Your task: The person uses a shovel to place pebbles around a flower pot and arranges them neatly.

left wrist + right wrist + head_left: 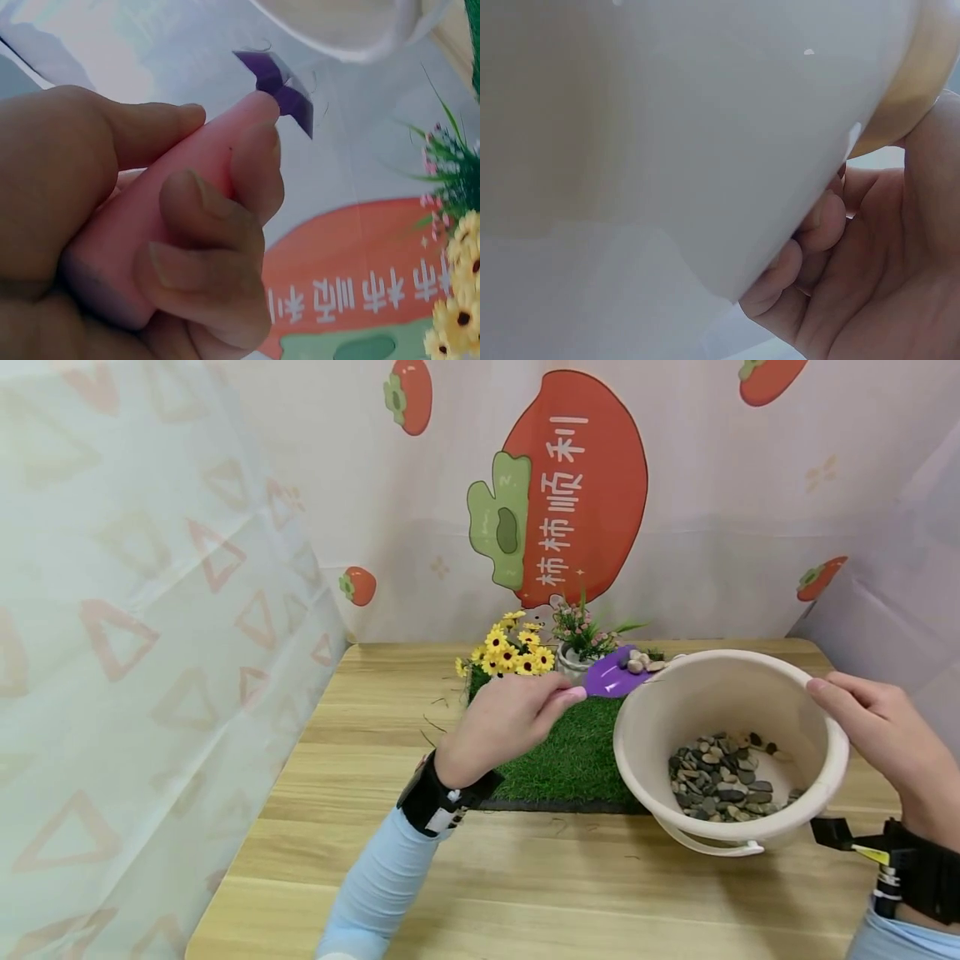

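My left hand (510,712) grips the pink handle (172,195) of a toy shovel with a purple scoop (606,678). A few light pebbles (637,662) lie at the scoop's far end, beside the left rim of a cream bucket (637,735). The bucket leans toward me, and a layer of grey and brown pebbles (720,781) covers part of its bottom. On the right, my right hand (892,718) holds the bucket's rim, thumb over the edge. Its curled fingers (821,225) press the outer wall in the right wrist view.
A green turf mat (570,756) lies on the wooden table (360,760), partly behind the bucket. Yellow flowers (513,647) and a potted pink-flowered plant (581,631) stand at its back. The bucket's handle (708,843) hangs down in front. A printed cloth (420,527) hangs behind the table.
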Tool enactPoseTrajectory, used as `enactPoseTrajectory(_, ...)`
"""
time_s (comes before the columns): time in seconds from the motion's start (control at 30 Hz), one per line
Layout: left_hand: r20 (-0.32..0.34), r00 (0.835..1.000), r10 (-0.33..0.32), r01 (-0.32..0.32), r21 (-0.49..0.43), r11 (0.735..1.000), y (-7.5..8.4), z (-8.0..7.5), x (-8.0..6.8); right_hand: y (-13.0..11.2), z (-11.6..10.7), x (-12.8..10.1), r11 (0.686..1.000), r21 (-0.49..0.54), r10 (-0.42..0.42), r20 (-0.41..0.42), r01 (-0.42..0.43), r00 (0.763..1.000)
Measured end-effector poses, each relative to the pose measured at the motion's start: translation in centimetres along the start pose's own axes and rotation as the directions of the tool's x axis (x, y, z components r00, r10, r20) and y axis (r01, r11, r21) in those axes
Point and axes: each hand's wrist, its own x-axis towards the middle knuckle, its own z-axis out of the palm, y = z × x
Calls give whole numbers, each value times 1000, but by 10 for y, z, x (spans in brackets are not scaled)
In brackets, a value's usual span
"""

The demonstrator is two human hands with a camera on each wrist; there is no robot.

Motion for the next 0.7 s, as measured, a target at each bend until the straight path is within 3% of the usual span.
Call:
enactPoseTrajectory(0.2, -5, 998, -60, 60, -2, 998, -12, -1, -9, 1, 1, -1, 1000, 8, -3, -20, 3, 1000)
enactPoseTrajectory(0.47, -12, 996, -93, 92, -34, 995, -25, 4, -15, 3, 2, -2, 1000, -10, -28, -45, 28, 999)
enactPoseTrajectory(0.7, 43, 988, -145, 147, -48, 988, -37, 19, -22, 3, 3, 0, 999, 1, -36, -50, 36, 998)
